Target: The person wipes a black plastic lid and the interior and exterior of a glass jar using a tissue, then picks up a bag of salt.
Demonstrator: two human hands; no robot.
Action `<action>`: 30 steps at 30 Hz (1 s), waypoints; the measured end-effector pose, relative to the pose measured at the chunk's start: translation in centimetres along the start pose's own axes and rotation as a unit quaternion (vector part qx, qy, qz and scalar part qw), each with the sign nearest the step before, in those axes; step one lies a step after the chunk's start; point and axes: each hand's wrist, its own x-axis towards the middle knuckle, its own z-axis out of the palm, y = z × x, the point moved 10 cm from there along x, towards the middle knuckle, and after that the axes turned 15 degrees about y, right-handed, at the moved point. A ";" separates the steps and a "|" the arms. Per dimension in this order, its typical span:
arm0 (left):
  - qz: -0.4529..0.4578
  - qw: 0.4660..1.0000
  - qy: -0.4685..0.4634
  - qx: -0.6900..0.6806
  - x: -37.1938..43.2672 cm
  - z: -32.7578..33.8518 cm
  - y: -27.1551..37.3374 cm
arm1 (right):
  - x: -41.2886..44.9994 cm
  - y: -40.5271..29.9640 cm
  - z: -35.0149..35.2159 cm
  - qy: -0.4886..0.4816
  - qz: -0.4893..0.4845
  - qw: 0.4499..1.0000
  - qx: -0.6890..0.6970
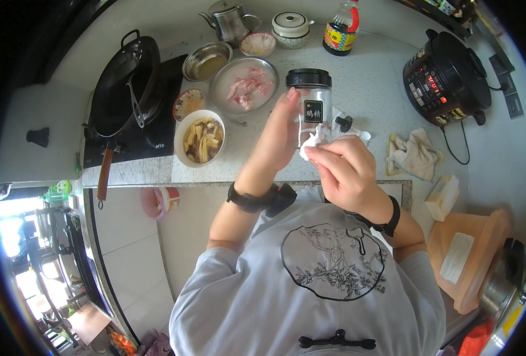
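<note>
My left hand (pixel 277 133) grips a clear jar (pixel 326 100) from its left side, with the thumb running up toward the black lid (pixel 309 78). The jar is held upright above the counter's front part and bears a small black label with writing. Between the fingertips of my right hand (pixel 347 171) is a crumpled white tissue (pixel 311 146), pressed against the jar's lower front. Behind the jar, partly hidden, lie a small black part (pixel 344 123) and a little white spoon (pixel 366 135). Wide black bands circle both wrists.
Left are a wok (pixel 125 89) on the cooktop, a bowl of soaked strips (pixel 203 140) and a metal dish of raw meat (pixel 245 86). A kettle (pixel 228 26) and a sauce bottle (pixel 341 33) stand behind. An electric pressure cooker (pixel 445 80) and a cloth (pixel 414 153) are right.
</note>
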 end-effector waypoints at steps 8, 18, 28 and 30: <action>0.030 1.000 0.003 0.006 -0.7 0.2 0.6 | 4.2 2.8 -1.5 0.104 0.045 0.993 -0.030; 0.043 0.999 -0.017 0.015 0.0 -0.2 0.4 | 1.5 2.3 -0.1 0.034 0.039 0.998 -0.048; 0.064 0.997 -0.035 0.021 0.1 0.7 1.0 | 3.6 2.7 -2.1 0.115 0.027 0.992 -0.034; 0.048 0.998 -0.031 0.037 0.5 0.7 0.1 | 4.9 3.7 -2.4 0.153 0.028 0.987 -0.051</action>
